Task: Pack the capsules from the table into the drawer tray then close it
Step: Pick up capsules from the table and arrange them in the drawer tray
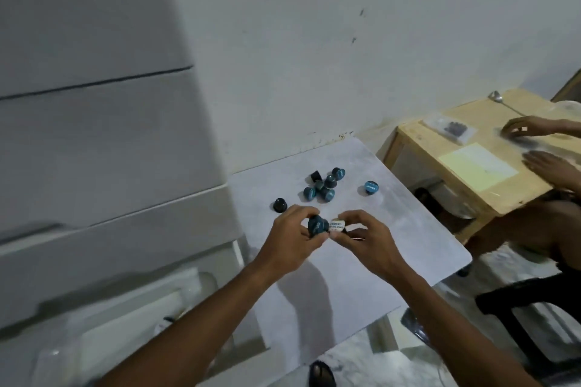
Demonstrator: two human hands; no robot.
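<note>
Hands (290,237) (366,237) pinch capsules (327,225) — above table (393,229).

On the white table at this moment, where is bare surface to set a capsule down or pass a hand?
Bare: the white table from the left hand and right hand to its near edge, and the strip right of the lone blue capsule. Crowded: the capsule cluster beyond the hands, black capsule at its left.

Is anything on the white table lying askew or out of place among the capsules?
Nothing looks spilled or damaged. The loose capsules lie in a jumbled cluster, several tipped on their sides; one blue capsule sits apart to the right and one black capsule apart to the left.
</note>
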